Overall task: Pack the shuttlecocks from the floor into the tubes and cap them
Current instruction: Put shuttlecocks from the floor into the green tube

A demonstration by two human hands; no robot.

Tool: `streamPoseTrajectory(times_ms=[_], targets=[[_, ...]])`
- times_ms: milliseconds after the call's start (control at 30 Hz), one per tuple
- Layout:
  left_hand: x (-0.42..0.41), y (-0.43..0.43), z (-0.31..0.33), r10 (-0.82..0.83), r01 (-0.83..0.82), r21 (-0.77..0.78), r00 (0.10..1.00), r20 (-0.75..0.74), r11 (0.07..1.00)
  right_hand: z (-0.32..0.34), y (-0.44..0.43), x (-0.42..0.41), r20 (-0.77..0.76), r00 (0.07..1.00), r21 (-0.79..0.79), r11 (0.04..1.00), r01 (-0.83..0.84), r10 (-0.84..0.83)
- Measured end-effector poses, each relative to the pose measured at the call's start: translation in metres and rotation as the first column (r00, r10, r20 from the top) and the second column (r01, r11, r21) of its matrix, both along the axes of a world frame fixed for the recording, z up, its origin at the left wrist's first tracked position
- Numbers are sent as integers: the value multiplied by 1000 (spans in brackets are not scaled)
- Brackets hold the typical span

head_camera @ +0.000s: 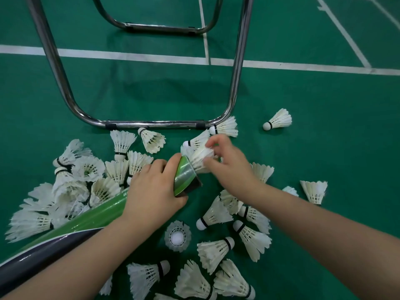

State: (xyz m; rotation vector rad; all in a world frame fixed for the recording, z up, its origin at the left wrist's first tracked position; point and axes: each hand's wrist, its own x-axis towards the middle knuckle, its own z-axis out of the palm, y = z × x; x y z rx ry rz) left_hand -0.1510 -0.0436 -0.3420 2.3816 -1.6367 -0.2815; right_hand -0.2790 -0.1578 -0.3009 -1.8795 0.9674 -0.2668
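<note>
Close head view, down onto floor (303,94)

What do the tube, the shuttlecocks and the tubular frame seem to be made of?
The tube: glossy green laminated card or plastic, judging by its sheen; which one is unclear. The shuttlecocks: white feathers, ribbed quills visible, on rounded white bases of unclear material. The tubular frame: chromed or polished metal, mirror-like reflections.

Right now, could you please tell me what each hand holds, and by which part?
The left hand grips the green tube just below its open mouth. The right hand pinches a shuttlecock by its feather skirt, at that mouth.
</note>
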Motion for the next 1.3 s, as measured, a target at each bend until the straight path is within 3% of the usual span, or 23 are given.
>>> streamPoseTrajectory(times_ms=[100, 300, 433, 733, 900, 1033, 1200, 1300], targets=[[-6, 3, 6, -17, 18, -38, 1000, 20, 999, 2, 8, 6, -58, 992, 46, 993, -107, 110], [-6, 10, 19, 9, -9, -52, 1000, 3, 999, 14, 17, 8, 86, 996, 314, 947, -61, 35], [-3, 10, 26, 39, -40, -57, 999, -26, 998, 15, 22, 4, 51, 999, 273, 962, -24, 10], [-6, 15, 30, 8, -5, -132, 1000, 22, 991, 18, 25, 11, 3, 970, 335, 914, -228, 241], [-9, 12, 31, -33, 39, -107, 998, 58, 994, 27, 16, 13, -98, 896, 489, 805, -336, 433], [-9, 11, 23, -67, 73, -111, 996, 57, 991, 16, 9, 18, -65, 836, 538, 725, -430, 544], [0, 2, 24, 0, 0, -38, 1000, -8, 999, 14, -28, 23, -75, 906, 372, 855, -362, 416], [8, 3, 19, 53, -53, 1, 998, -27, 999, 9, -62, 17, -38, 966, 396, 892, -219, 254]])
